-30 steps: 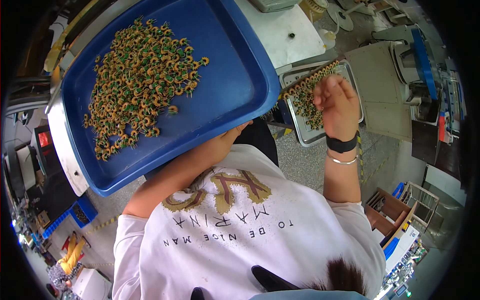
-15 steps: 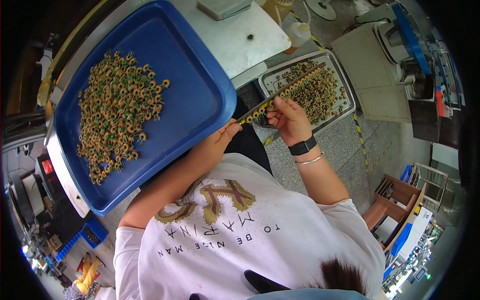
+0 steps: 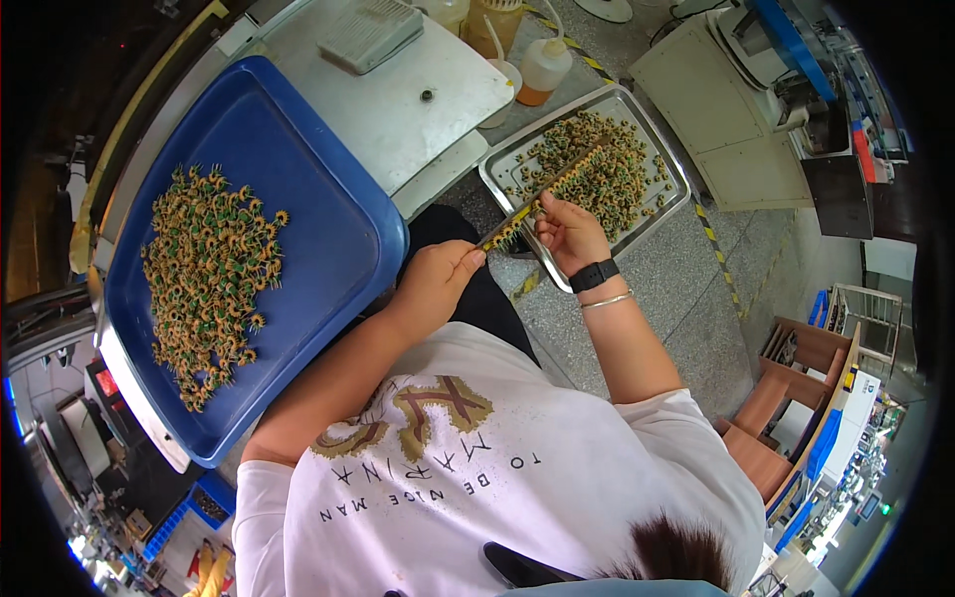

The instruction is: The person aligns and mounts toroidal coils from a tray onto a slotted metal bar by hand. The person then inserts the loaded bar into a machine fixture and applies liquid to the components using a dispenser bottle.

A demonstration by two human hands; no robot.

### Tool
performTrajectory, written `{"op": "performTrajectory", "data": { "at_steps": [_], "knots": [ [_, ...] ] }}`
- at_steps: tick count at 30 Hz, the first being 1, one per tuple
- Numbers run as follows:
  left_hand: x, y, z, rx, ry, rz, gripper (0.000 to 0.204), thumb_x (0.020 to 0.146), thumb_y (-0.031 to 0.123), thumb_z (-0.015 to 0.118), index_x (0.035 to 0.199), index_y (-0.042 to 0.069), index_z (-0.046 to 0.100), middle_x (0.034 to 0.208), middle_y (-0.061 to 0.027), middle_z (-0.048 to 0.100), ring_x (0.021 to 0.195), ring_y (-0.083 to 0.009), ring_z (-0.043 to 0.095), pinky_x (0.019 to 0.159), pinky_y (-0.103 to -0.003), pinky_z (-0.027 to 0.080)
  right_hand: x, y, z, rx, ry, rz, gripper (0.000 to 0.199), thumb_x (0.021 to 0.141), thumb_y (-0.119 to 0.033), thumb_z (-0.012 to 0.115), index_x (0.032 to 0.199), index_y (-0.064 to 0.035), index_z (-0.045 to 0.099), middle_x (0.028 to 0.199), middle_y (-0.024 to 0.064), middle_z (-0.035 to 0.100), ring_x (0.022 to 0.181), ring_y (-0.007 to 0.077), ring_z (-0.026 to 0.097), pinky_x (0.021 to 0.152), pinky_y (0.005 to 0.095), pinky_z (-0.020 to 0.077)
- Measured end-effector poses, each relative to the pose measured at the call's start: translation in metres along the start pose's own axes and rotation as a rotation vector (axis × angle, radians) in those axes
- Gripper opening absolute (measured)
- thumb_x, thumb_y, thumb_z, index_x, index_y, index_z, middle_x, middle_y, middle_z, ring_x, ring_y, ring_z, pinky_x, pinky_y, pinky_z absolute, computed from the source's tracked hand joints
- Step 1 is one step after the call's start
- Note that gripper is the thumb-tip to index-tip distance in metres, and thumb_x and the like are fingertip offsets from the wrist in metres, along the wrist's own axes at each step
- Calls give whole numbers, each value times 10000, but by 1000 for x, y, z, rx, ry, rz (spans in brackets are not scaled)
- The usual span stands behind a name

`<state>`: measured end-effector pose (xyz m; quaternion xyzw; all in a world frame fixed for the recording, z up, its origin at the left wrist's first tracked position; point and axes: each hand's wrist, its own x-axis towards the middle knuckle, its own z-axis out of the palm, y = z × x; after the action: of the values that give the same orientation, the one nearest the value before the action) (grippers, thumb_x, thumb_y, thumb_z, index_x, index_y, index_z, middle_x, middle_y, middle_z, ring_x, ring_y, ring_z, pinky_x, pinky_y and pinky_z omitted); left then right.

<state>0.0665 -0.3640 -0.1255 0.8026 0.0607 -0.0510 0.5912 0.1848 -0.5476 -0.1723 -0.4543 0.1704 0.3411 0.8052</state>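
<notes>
A long narrow bar (image 3: 516, 219) lined with small toothed pieces slants between my hands, its far end over a metal tray (image 3: 499, 179). My left hand (image 3: 438, 284) pinches the near end of the bar between thumb and fingers. Farther along, my right hand (image 3: 575, 239) is closed at the side of the bar, by some of the pieces; its fingertips are partly hidden. Many small ring-shaped pieces (image 3: 622, 189), tan and green, lie in the metal tray. To the left, a heap of similar pieces with thin spiky legs (image 3: 209, 284) sits in a blue tray (image 3: 333, 229).
Behind the blue tray is a pale metal tabletop (image 3: 418, 129) with a grey box (image 3: 370, 38) on it. A squeeze bottle with orange liquid (image 3: 545, 70) stands beyond the metal tray. A beige cabinet (image 3: 721, 109) stands at right, with brown shelving (image 3: 786, 408) nearer.
The whole view has shifted, so the blue tray sits lower and farther left in it. Both hands keep their hold along the bar, with little change in grip.
</notes>
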Motion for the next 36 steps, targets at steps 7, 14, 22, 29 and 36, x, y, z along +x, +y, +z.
{"op": "performTrajectory", "data": {
  "at_steps": [7, 14, 22, 29, 36],
  "knots": [
    [-4, -7, -2, -3, -20, 6, 237, 881, 189, 478, 822, -10, 594, 539, -20, 445, 511, -96, 412, 479, -254, 346, 23, -14, -24, -25, 157, -82, 206, 774, -206, 679, 826, -40, 569, 673, 30, 558, 576, 108, 537, 482, 203, 439],
    [-21, -4, -17, 22, -22, -2, 237, 881, 185, 473, 832, -9, 600, 544, -15, 443, 518, -83, 408, 487, -235, 337, 54, -35, -58, 27, 261, -109, 218, 756, -210, 699, 845, -45, 588, 682, 23, 561, 571, 104, 528, 463, 186, 429],
    [-57, -2, -44, -24, -61, -177, 228, 895, 183, 460, 915, -2, 592, 617, 43, 408, 568, -51, 358, 516, -192, 310, 49, -62, -103, -61, 394, -305, 256, 784, -95, 649, 1000, 10, 561, 792, 53, 597, 681, 131, 575, 544, 200, 467],
    [-21, 4, -26, -62, -7, -48, 224, 895, 187, 463, 873, 8, 596, 578, 40, 389, 535, -51, 346, 490, -200, 304, 39, -53, -102, -333, 445, -472, 380, 725, 9, 629, 1098, 21, 556, 851, 52, 618, 664, 110, 533, 580, 223, 426],
    [11, 3, 0, 28, 111, 104, 234, 885, 179, 465, 835, -15, 586, 586, -62, 495, 539, -137, 474, 508, -268, 373, -37, 9, 23, -210, -318, 62, 234, 853, -224, 571, 971, -35, 499, 827, 102, 608, 693, 179, 602, 591, 246, 483]
  ]
}}
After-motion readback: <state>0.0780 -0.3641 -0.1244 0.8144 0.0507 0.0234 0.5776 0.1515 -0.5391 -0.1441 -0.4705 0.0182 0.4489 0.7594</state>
